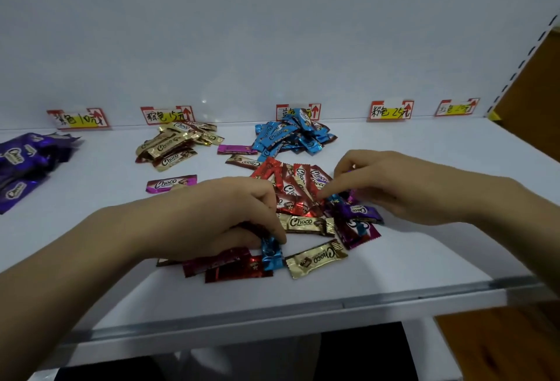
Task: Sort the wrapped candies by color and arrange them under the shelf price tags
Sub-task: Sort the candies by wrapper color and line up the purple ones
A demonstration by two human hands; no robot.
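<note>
Left hand (pixel 230 217): you are pinching a blue candy (pixel 271 251).
Right hand (pixel 394 186): you are touching the mixed pile (pixel 291 186); grip unclear.

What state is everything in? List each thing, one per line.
Purple pile: sorted, heaped by the leftmost price tag.
Gold pile: sorted, below the second tag.
Blue pile: sorted, heaped against the third tag.
Mixed pile: unsorted, mid-shelf.
Pink candy: loose, flat, left of the mixed pile.
Left hand: pinches a blue candy.
Right hand: fingertips in the mixed pile, grip unclear.
</note>
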